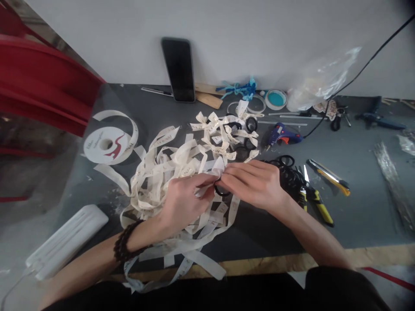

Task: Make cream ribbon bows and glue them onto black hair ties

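Observation:
My left hand (pixel 189 196) is closed, pinching a piece of white ribbon (pixel 219 166) over the middle of the table. Opposite it, my right hand (pixel 253 181) is closed too, its fingertips at the same ribbon and a black hair tie (pixel 222 190). The hair tie hangs in a loop between both hands; how the ribbon sits on it is hidden by my fingers. Beneath and left of my hands spreads a tangled heap of cream printed ribbon (pixel 155 162). Just beyond my fingertips lie several ribbon bows on black hair ties (pixel 225 149).
A ribbon spool (pixel 97 144) lies at the left, a white power strip (pixel 69 242) nearer me. Right of my hands are black hair ties (pixel 287 175), yellow-handled scissors (pixel 319 207) and a utility knife (pixel 329 176). A blue glue gun (pixel 282 134) and upright phone (pixel 179 71) stand farther back.

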A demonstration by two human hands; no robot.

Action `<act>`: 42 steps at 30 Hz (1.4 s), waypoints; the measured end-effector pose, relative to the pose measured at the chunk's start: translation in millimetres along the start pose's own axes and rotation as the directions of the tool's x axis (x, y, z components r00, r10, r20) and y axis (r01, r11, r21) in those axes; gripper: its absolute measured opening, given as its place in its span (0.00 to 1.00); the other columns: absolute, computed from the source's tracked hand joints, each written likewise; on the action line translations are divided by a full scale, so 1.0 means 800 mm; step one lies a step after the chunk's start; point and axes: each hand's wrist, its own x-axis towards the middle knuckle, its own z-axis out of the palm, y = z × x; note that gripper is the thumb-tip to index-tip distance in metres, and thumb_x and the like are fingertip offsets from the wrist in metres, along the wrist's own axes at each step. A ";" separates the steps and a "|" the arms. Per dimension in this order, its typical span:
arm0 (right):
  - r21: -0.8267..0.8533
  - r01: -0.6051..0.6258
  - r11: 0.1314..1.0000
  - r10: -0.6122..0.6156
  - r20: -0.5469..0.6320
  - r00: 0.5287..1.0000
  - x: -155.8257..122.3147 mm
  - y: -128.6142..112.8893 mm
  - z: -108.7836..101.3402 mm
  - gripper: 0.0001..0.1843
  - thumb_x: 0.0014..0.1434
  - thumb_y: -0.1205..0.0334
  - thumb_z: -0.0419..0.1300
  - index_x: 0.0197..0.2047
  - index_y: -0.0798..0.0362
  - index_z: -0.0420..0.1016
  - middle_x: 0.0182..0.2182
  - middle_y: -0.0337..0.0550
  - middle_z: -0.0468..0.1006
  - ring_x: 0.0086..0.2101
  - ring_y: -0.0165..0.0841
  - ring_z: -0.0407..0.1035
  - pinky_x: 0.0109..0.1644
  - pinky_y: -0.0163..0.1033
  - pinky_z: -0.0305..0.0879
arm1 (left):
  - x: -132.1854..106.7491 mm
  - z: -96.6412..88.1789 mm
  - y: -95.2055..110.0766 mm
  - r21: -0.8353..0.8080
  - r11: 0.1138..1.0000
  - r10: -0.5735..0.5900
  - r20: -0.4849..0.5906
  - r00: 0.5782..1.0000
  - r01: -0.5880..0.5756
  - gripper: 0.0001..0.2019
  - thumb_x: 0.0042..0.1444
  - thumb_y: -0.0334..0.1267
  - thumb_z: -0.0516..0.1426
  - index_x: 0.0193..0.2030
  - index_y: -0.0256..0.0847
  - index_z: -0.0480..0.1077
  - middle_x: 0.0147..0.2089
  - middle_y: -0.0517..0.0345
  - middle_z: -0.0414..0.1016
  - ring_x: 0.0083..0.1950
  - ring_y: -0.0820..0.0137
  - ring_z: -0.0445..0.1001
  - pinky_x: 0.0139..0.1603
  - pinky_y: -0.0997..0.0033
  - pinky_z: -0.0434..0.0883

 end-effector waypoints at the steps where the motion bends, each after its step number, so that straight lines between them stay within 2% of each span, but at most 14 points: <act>1: -0.007 -0.006 1.000 0.006 0.018 1.000 0.000 0.001 0.000 0.11 0.69 0.70 0.63 0.34 0.49 0.78 0.36 0.31 0.87 0.37 0.27 0.80 0.34 0.38 0.64 | -0.001 0.001 0.003 -0.022 1.000 -0.017 0.019 1.000 0.018 0.10 0.57 0.25 0.62 0.43 0.38 0.83 0.38 0.56 0.89 0.36 0.65 0.88 0.36 0.72 0.83; 4: 0.038 0.022 0.999 -0.026 0.096 0.995 0.001 0.010 -0.005 0.15 0.70 0.74 0.59 0.33 0.49 0.79 0.33 0.33 0.87 0.33 0.27 0.77 0.32 0.39 0.62 | -0.006 0.003 0.015 -0.128 0.990 -0.042 0.106 0.994 0.056 0.10 0.57 0.25 0.63 0.41 0.41 0.83 0.38 0.61 0.89 0.37 0.68 0.88 0.38 0.75 0.83; 7: 0.071 0.040 0.997 -0.053 0.191 0.980 -0.002 0.025 -0.010 0.17 0.69 0.77 0.57 0.33 0.50 0.80 0.30 0.35 0.85 0.31 0.30 0.76 0.33 0.41 0.61 | -0.008 0.002 0.022 -0.154 0.985 -0.068 0.106 0.992 0.084 0.11 0.58 0.26 0.62 0.43 0.42 0.84 0.41 0.60 0.89 0.39 0.66 0.88 0.42 0.72 0.84; 12: -0.012 -0.059 0.998 0.060 0.185 0.981 -0.010 0.045 -0.011 0.13 0.72 0.68 0.58 0.37 0.49 0.82 0.26 0.36 0.83 0.29 0.31 0.75 0.33 0.41 0.60 | 0.006 -0.006 0.005 -0.222 0.928 -0.248 0.227 0.942 0.298 0.07 0.61 0.33 0.64 0.44 0.45 0.84 0.42 0.61 0.88 0.42 0.65 0.88 0.40 0.72 0.84; 16: 0.100 -0.214 0.972 0.208 0.069 0.976 -0.005 0.028 -0.006 0.12 0.72 0.61 0.62 0.35 0.50 0.81 0.23 0.34 0.81 0.26 0.30 0.75 0.31 0.41 0.60 | 0.017 -0.010 -0.007 -0.238 0.911 -0.285 0.229 0.931 0.337 0.07 0.62 0.38 0.66 0.46 0.46 0.84 0.44 0.60 0.88 0.46 0.64 0.88 0.43 0.70 0.85; 19: 0.229 -0.323 0.918 0.314 0.078 0.946 0.000 0.003 0.002 0.13 0.70 0.54 0.65 0.35 0.51 0.81 0.26 0.35 0.83 0.27 0.31 0.77 0.32 0.40 0.63 | 0.019 -0.011 -0.006 -0.234 0.918 -0.286 0.170 0.943 0.320 0.08 0.63 0.41 0.66 0.48 0.45 0.84 0.46 0.58 0.89 0.48 0.62 0.87 0.45 0.68 0.85; 23: 0.188 -0.393 0.900 0.375 0.123 0.919 -0.004 -0.019 0.020 0.14 0.68 0.49 0.66 0.40 0.52 0.82 0.31 0.40 0.86 0.31 0.36 0.81 0.35 0.41 0.65 | 0.018 -0.011 -0.006 -0.196 0.938 -0.273 0.094 0.957 0.286 0.11 0.65 0.41 0.65 0.51 0.44 0.84 0.49 0.56 0.88 0.50 0.61 0.87 0.43 0.68 0.84; 26: 0.146 -0.412 0.900 0.395 0.129 0.909 -0.009 -0.022 0.030 0.13 0.68 0.50 0.66 0.41 0.51 0.82 0.33 0.41 0.87 0.33 0.37 0.82 0.36 0.41 0.65 | 0.016 -0.011 -0.007 -0.206 0.937 -0.265 0.107 0.958 0.282 0.14 0.66 0.42 0.64 0.55 0.43 0.82 0.52 0.54 0.88 0.52 0.61 0.86 0.40 0.70 0.83; 28: 0.159 -0.446 0.881 0.423 0.160 0.892 -0.009 -0.022 0.032 0.12 0.69 0.51 0.65 0.40 0.51 0.82 0.32 0.41 0.87 0.32 0.37 0.81 0.36 0.41 0.64 | 0.014 -0.010 -0.005 -0.238 0.925 -0.268 0.139 0.953 0.295 0.16 0.68 0.44 0.63 0.58 0.43 0.82 0.51 0.53 0.88 0.47 0.63 0.87 0.34 0.71 0.80; 31: 0.248 -0.563 0.788 0.508 0.255 0.823 -0.006 -0.017 0.027 0.10 0.70 0.54 0.64 0.40 0.50 0.81 0.31 0.39 0.86 0.31 0.36 0.81 0.35 0.40 0.64 | 0.011 -0.010 -0.003 -0.318 0.889 -0.290 0.162 0.943 0.328 0.16 0.72 0.46 0.59 0.59 0.45 0.82 0.45 0.54 0.88 0.36 0.67 0.84 0.25 0.71 0.74; 35: 0.433 -0.684 0.587 0.555 0.400 0.729 0.002 -0.006 0.015 0.03 0.67 0.63 0.64 0.41 0.48 0.81 0.33 0.35 0.86 0.34 0.34 0.82 0.40 0.37 0.67 | 0.012 -0.008 -0.008 -0.498 0.803 -0.300 0.140 0.944 0.329 0.13 0.71 0.47 0.60 0.52 0.47 0.85 0.49 0.54 0.87 0.46 0.63 0.84 0.42 0.66 0.79; 38: 0.536 -0.676 0.505 0.536 0.420 0.733 0.005 0.004 0.009 0.05 0.65 0.67 0.62 0.41 0.50 0.81 0.34 0.36 0.86 0.34 0.32 0.80 0.41 0.35 0.68 | 0.015 -0.008 -0.015 -0.578 0.753 -0.314 0.102 0.944 0.313 0.14 0.73 0.46 0.57 0.44 0.44 0.83 0.46 0.53 0.85 0.44 0.64 0.81 0.44 0.63 0.77; 40: 0.598 -0.647 0.473 0.489 0.432 0.757 0.005 0.009 0.007 0.06 0.66 0.67 0.61 0.41 0.51 0.81 0.36 0.38 0.85 0.34 0.31 0.78 0.40 0.35 0.68 | 0.016 -0.011 -0.016 -0.490 0.833 -0.305 -0.021 0.952 0.256 0.07 0.70 0.43 0.62 0.45 0.45 0.79 0.46 0.54 0.83 0.43 0.65 0.78 0.44 0.63 0.74; 42: 0.644 -0.619 0.450 0.413 0.464 0.784 0.004 0.013 0.008 0.07 0.66 0.67 0.61 0.43 0.52 0.81 0.38 0.39 0.84 0.35 0.30 0.76 0.39 0.34 0.66 | 0.018 -0.016 -0.014 -0.311 0.930 -0.245 -0.133 0.960 0.194 0.13 0.62 0.40 0.68 0.52 0.46 0.76 0.53 0.54 0.80 0.50 0.62 0.76 0.51 0.60 0.73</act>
